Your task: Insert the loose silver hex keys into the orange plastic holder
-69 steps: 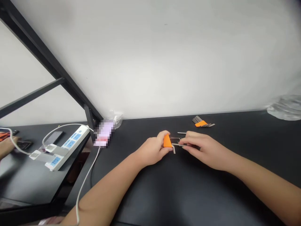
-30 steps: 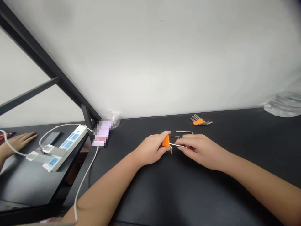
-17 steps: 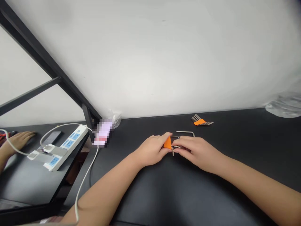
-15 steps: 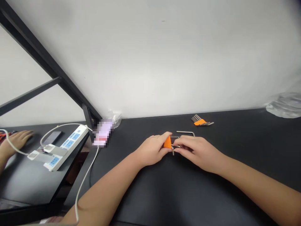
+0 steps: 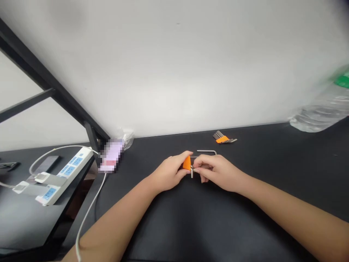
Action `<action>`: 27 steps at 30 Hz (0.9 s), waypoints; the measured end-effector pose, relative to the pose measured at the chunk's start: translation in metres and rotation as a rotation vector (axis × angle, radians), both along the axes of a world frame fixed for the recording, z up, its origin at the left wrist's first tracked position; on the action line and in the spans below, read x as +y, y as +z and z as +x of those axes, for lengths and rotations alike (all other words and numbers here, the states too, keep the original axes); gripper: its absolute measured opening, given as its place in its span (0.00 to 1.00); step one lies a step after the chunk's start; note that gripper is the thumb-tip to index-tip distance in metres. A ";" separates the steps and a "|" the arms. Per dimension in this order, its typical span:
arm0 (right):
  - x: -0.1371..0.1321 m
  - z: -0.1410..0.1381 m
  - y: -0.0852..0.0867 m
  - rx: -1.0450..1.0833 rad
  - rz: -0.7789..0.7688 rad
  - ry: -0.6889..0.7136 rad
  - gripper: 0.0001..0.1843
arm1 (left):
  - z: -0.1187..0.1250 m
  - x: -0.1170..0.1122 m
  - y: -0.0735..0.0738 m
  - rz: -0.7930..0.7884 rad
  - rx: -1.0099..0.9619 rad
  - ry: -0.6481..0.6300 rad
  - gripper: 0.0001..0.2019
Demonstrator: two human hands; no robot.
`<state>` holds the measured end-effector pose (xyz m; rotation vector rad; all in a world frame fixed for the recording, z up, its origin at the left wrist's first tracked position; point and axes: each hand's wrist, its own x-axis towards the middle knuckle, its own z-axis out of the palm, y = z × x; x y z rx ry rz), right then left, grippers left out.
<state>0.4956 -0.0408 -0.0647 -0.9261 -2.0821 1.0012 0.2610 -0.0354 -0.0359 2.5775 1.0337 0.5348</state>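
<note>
My left hand point(image 5: 174, 170) is closed round an orange hex key holder point(image 5: 187, 163), thumb and fingers on its two sides. Short metal ends of hex keys point(image 5: 192, 173) stick out of its right side. The fingertips of my right hand point(image 5: 218, 171) pinch one of these keys close to the holder, though most of that key is hidden. Just beyond my right hand, a loose L-shaped hex key point(image 5: 206, 151) lies on the black table. Farther back rests a second orange holder point(image 5: 222, 139) with several hex keys fanned out of it.
Left of my arms are a pixelated phone-like object point(image 5: 112, 154) on a white cable point(image 5: 91, 213) and a white power strip point(image 5: 68, 174) with plugs. A black metal frame point(image 5: 68, 103) rises there. Clear plastic wrap point(image 5: 313, 118) lies at the back right against the wall.
The view has swung a little to the right. My right fingers have curled in more at the orange holder. Another person's hand at the far left is out of view now.
</note>
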 end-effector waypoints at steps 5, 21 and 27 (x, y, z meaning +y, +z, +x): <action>0.001 0.000 -0.001 0.105 -0.046 -0.019 0.02 | 0.002 0.002 0.000 -0.038 -0.020 0.005 0.25; 0.000 0.009 0.012 0.062 -0.036 -0.058 0.07 | 0.004 0.001 0.002 -0.032 0.001 -0.009 0.24; -0.001 -0.001 0.006 0.147 -0.144 0.019 0.08 | 0.007 0.000 0.003 0.055 0.069 -0.008 0.23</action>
